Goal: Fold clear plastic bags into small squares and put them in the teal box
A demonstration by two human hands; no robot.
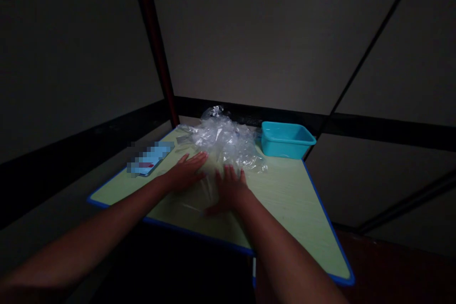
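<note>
We stand in a dim room whose grey walls point(249, 42) have black bands and meet behind a dark red post point(155, 33). Before us is a pale green table point(292, 199) with a blue rim. On its far part sits the heap of crumpled clear plastic point(224, 137), its longer spread slanting from far left to near right; we see no clear pointing end. A turquoise basin point(287, 147) stands just right of it, long side roughly sideways. Our left hand point(187, 171) and right hand point(231, 190) are open, palms down, fingers spread near the heap's front. A partly blurred blue flat object point(153, 156) lies left.
</note>
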